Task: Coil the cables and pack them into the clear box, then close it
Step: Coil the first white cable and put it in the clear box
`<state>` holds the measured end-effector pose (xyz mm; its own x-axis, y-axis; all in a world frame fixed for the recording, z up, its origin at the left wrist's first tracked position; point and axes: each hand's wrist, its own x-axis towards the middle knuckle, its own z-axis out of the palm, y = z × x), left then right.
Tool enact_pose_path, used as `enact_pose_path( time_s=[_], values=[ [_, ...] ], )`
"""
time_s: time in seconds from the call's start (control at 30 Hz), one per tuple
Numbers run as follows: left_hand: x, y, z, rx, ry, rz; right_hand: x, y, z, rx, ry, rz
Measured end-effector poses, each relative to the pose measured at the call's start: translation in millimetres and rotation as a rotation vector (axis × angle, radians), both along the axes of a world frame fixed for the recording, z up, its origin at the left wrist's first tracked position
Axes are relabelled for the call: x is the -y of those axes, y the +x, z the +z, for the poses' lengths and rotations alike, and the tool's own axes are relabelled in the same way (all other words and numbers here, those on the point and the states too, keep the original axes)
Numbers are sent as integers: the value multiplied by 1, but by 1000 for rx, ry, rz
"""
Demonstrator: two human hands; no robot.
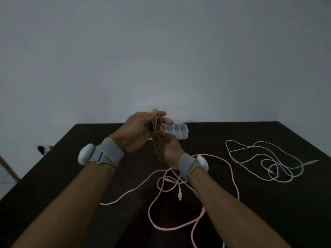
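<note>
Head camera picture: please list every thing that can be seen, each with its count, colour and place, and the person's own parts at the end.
Coiled cable: one, grey-white, bunched loops held above the table.
Pink cable: one, pink, loose on the table, near centre.
White cable: one, white, loose tangle on the table, right.
Clear box: one, clear with compartments, far edge of the table, partly behind the hands.
Table: one, dark.
Wall: one, pale grey, behind the table.
Wall socket: one, white with a dark plug, left.
Wrist bands: two, grey, each with a white device.
Left hand: one, grips the coiled cable.
Right hand: one, at the coil's lower end; grip unclear.
</note>
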<state>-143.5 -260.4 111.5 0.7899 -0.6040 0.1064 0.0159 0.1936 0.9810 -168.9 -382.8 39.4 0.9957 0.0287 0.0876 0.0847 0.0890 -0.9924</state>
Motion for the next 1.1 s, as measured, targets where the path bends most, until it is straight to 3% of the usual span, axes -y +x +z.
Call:
enact_pose_path(
  time_s=[0.07,0.13,0.2,0.27,0.43,0.57,0.6,0.77,0.87,0.93,1.0,1.1],
  values=[
    [-2,5,-4,83,91,135,-1,-5,-7,61,-264,33],
    [-7,11,-9,255,301,227,4,-4,-2,160,-495,33],
    [-13,13,-14,377,503,244,11,0,8,251,-589,20],
    [-15,12,-20,364,588,213,19,6,22,301,-579,-22],
    [-4,-6,-19,15,337,-33,47,27,61,342,-435,-135],
    [1,-8,-7,-90,41,-203,45,35,41,186,-250,-82],
    [2,-5,-6,-109,-18,-217,41,37,31,151,-191,-53],
    [5,7,-2,-147,-143,-30,14,21,-11,74,-351,17],
    [3,21,-11,49,33,197,7,7,-8,80,-432,89],
    [-4,25,-17,287,334,292,12,4,2,80,-467,150],
    [-12,23,-23,494,617,283,21,3,17,92,-520,192],
    [-15,21,-29,558,719,217,33,2,37,168,-511,176]
  ],
)
